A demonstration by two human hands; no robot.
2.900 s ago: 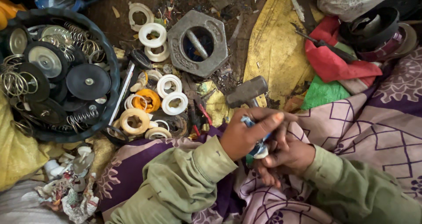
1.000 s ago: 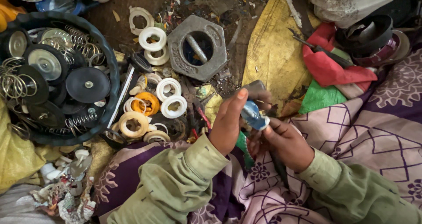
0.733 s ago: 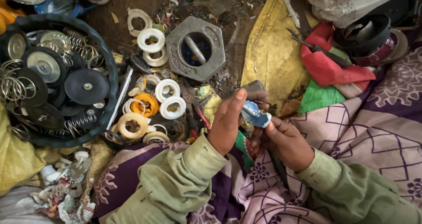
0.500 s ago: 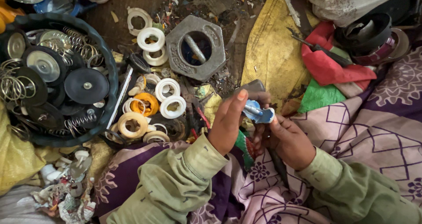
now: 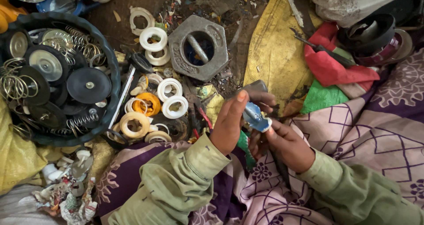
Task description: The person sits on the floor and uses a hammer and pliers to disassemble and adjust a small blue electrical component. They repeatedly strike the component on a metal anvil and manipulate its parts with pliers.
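Two hands on one small blue part (image 5: 256, 116) | left hand (image 5: 229, 123) pinches its left side, thumb up | right hand (image 5: 282, 143) clamps it from below, fingers closed | part held over patterned purple cloth (image 5: 375, 127), near the cloth's upper edge | grey hexagonal nut (image 5: 179, 52) and white rings (image 5: 172, 97) lie on ground beyond | black basket (image 5: 110, 74) of discs and springs far left

White and orange plastic rings (image 5: 152, 104) and a grey hexagonal metal nut (image 5: 198, 48) crowd the floor left of the hands. The yellow sack cloth (image 5: 274, 57) ahead lies bare, with red and green cloth scraps (image 5: 329, 81) bunched along its right edge.
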